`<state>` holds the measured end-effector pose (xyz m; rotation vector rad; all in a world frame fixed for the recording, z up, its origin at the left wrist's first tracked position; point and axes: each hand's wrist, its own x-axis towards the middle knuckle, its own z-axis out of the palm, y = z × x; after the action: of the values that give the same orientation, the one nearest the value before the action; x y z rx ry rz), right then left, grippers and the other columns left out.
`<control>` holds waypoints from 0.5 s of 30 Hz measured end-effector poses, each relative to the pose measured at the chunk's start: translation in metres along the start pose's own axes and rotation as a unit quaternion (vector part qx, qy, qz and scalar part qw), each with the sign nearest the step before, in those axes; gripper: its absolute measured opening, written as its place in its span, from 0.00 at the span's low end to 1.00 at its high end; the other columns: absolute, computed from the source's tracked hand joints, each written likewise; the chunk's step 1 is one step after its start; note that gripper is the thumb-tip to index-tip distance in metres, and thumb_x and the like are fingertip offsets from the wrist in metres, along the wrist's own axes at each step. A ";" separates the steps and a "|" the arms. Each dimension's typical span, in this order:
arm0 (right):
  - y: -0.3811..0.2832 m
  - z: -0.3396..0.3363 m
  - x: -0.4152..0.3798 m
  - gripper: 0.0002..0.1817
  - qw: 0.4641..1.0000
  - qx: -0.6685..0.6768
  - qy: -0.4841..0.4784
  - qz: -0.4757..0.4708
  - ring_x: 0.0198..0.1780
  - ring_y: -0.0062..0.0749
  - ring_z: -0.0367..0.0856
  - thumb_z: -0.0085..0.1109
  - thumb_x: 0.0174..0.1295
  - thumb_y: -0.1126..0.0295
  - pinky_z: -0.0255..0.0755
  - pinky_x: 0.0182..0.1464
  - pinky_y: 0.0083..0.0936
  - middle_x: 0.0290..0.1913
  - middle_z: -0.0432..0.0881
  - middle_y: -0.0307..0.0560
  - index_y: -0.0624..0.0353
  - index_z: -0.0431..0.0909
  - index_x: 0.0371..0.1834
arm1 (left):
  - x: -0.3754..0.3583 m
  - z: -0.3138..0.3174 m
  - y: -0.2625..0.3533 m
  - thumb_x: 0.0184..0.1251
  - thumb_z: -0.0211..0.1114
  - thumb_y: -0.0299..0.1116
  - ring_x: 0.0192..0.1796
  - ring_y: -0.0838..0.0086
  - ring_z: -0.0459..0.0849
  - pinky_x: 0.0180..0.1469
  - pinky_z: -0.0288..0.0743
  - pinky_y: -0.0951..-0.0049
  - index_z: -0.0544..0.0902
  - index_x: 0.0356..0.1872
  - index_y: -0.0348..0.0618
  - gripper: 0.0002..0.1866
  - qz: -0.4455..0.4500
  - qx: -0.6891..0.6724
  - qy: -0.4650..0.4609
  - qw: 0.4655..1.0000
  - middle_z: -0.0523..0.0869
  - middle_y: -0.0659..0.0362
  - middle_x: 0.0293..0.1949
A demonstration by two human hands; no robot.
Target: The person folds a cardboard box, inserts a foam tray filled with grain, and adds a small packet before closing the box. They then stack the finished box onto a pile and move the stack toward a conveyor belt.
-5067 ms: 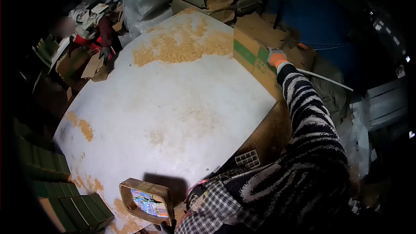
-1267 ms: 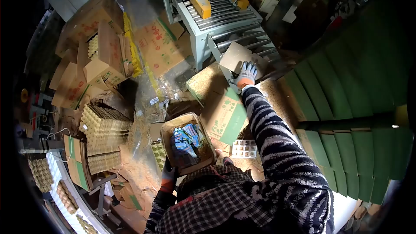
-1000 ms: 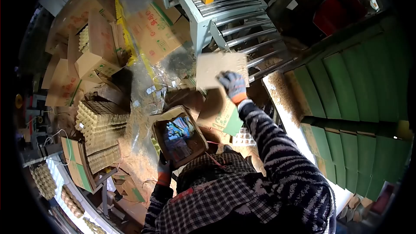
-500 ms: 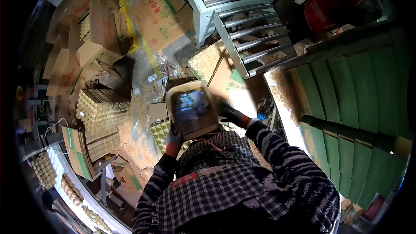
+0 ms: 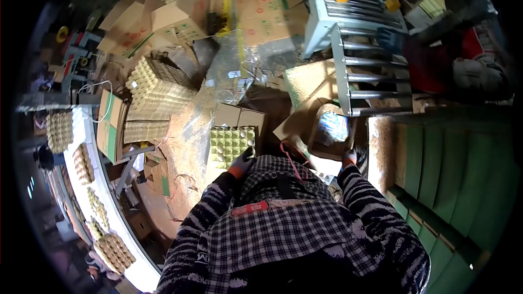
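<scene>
My right hand (image 5: 350,157), in a glove with an orange cuff, is closed on the near right corner of a rectangular tub (image 5: 326,150). Shiny blue-and-white contents (image 5: 333,126), perhaps plastic packets, lie inside the tub; its far side is in shadow. My left hand (image 5: 243,161), gloved too, is at the near right corner of a yellow-green egg tray (image 5: 229,142), fingers apart. A few pale, egg-like things sit in the tray's cups. Beyond the tray stands an open cardboard box (image 5: 238,115).
A roller conveyor (image 5: 370,61) stands ahead to the right, with a co-worker's gloved hand (image 5: 388,39) over it. Green-sided cartons (image 5: 444,169) line the right. Stacked egg trays (image 5: 158,93) and large cartons (image 5: 182,8) stand left; a white-topped bench (image 5: 90,158) holds trays of eggs.
The tub has moved from in front of my body to the right, now in my right hand. My left hand has left it for the egg tray. The view has turned left.
</scene>
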<state>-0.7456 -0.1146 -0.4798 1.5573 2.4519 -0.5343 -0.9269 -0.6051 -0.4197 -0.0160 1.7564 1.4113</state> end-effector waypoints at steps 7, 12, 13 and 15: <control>-0.033 -0.020 0.034 0.17 0.989 -0.130 -0.065 -0.015 0.50 0.51 0.82 0.50 0.63 0.60 0.73 0.51 0.46 0.47 0.83 0.62 0.59 0.82 0.44 | -0.070 -0.075 -0.135 0.64 0.65 0.46 0.61 0.62 0.79 0.62 0.72 0.66 0.69 0.69 0.42 0.34 -0.115 0.096 0.144 0.978 0.80 0.47 0.59; -0.079 -0.060 -0.021 0.42 0.977 -0.109 -0.100 -0.152 0.67 0.58 0.67 0.51 0.62 0.41 0.60 0.69 0.47 0.67 0.68 0.65 0.65 0.63 0.69 | -0.066 -0.062 -0.203 0.59 0.68 0.39 0.44 0.66 0.79 0.50 0.74 0.65 0.79 0.44 0.42 0.16 0.091 -0.039 0.143 0.985 0.82 0.53 0.39; -0.091 -0.061 -0.049 0.48 0.983 -0.161 -0.005 -0.089 0.69 0.58 0.65 0.52 0.60 0.36 0.59 0.69 0.47 0.69 0.66 0.67 0.66 0.59 0.71 | -0.061 -0.054 -0.213 0.59 0.67 0.42 0.47 0.65 0.78 0.51 0.73 0.66 0.78 0.48 0.42 0.19 0.071 -0.044 0.124 0.989 0.81 0.52 0.43; -0.094 -0.042 -0.046 0.57 0.978 -0.203 0.016 -0.039 0.72 0.59 0.59 0.51 0.56 0.28 0.57 0.71 0.46 0.75 0.57 0.60 0.61 0.47 0.77 | -0.052 -0.032 -0.240 0.63 0.65 0.49 0.60 0.62 0.77 0.58 0.72 0.65 0.74 0.63 0.41 0.32 -0.058 0.030 0.156 0.986 0.81 0.49 0.58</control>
<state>-0.8092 -0.1726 -0.4063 1.3156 2.4535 -0.0109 -0.7947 -0.7416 -0.5780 -0.3178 2.0177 1.3240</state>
